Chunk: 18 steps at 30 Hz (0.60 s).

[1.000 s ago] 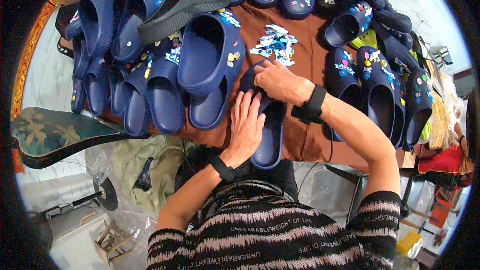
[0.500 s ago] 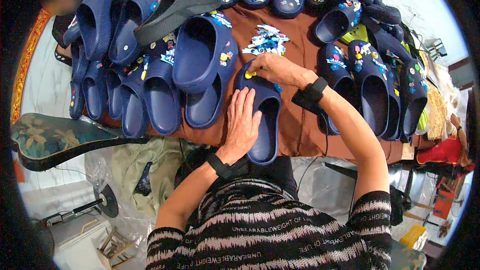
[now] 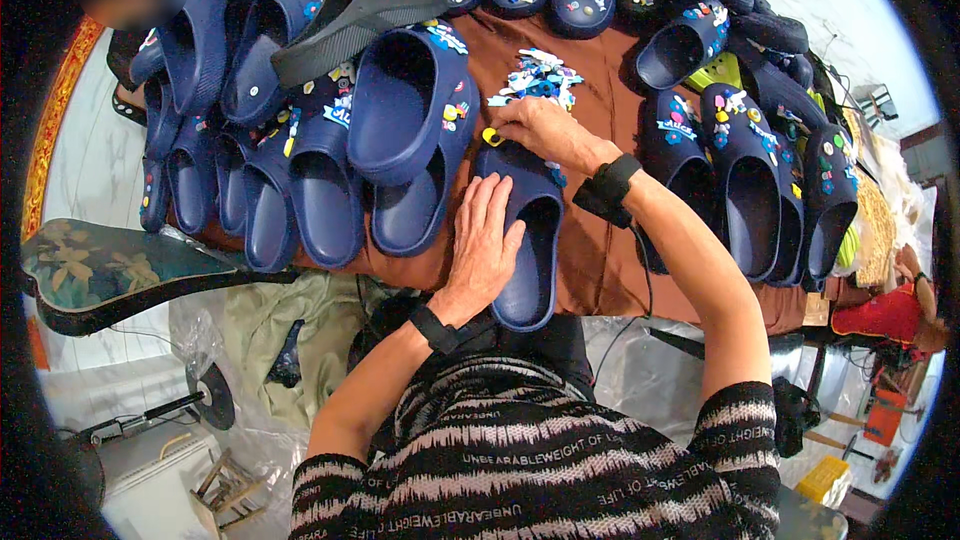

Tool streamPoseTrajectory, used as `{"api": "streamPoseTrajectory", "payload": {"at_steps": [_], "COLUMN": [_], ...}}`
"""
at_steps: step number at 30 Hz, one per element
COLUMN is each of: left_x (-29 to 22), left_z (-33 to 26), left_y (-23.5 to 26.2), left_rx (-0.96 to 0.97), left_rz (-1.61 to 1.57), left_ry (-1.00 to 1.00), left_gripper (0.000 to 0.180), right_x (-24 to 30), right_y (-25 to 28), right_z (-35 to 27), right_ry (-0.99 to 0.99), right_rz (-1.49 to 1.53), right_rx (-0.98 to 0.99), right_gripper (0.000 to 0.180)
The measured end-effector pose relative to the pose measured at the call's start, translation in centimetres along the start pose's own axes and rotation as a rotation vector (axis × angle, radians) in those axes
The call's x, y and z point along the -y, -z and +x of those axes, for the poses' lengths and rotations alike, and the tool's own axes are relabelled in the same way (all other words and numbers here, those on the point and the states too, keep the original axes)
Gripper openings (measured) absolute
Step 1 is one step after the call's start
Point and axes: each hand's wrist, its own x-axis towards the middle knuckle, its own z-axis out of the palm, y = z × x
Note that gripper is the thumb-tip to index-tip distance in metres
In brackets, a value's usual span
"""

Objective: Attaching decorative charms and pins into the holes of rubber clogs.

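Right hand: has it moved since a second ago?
Yes. Judged against the pile of charms, the right hand has moved up the view, closer to the pile's lower edge.

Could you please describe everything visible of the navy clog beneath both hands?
The navy, rubbery-looking, open-backed clog lies upright on brown cloth, toe pointing away. The bare left hand rests on its left side; the bare right hand holds a round yellow charm at its toe. A blue charm shows on its right.
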Motion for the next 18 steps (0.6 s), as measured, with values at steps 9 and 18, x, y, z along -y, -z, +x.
{"api": "streamPoseTrajectory", "payload": {"at_steps": [9,18], "left_x": [0.2,0.1], "left_z": [0.0,0.0], "left_y": [0.0,0.0], "left_rx": [-0.006,-0.015], "left_rz": [0.016,0.030], "left_ry": [-0.009,-0.013], "left_gripper": [0.054,0.054], "right_x": [0.7,1.0], "right_y": [0.1,0.6], "right_z": [0.1,-0.4], "right_ry": [-0.013,0.157], "right_rz": [-0.056,-0.449], "right_rx": [-0.035,-0.123], "right_gripper": [0.014,0.011]}}
